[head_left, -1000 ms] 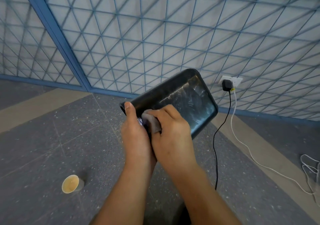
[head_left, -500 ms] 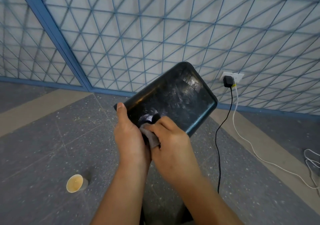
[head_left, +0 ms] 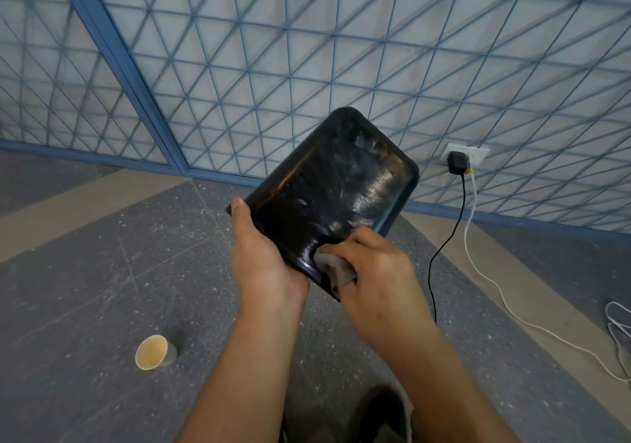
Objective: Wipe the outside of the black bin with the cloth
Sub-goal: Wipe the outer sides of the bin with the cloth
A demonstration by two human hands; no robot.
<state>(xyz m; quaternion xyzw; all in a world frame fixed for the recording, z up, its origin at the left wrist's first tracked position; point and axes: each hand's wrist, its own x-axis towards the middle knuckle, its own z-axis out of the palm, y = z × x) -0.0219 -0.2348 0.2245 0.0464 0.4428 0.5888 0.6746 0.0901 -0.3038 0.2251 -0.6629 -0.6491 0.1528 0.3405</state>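
The black bin [head_left: 327, 183] is held up in the air in front of me, its shiny scuffed underside turned toward the camera. My left hand [head_left: 263, 255] grips its near left edge, thumb along the rim. My right hand [head_left: 372, 268] holds a small grey cloth [head_left: 333, 267] pressed against the bin's near lower corner. Most of the cloth is hidden under my fingers.
A paper cup [head_left: 152, 352] stands on the speckled grey floor at lower left. A black charger [head_left: 456, 162] sits in a wall socket, with a black cable [head_left: 444, 248] and a white cable [head_left: 491, 282] trailing across the floor. A blue-gridded wall [head_left: 307, 50] stands behind.
The bin has turned more upright and shifted right. My right hand with the cloth slid from the bin's left near edge down to its lower corner.
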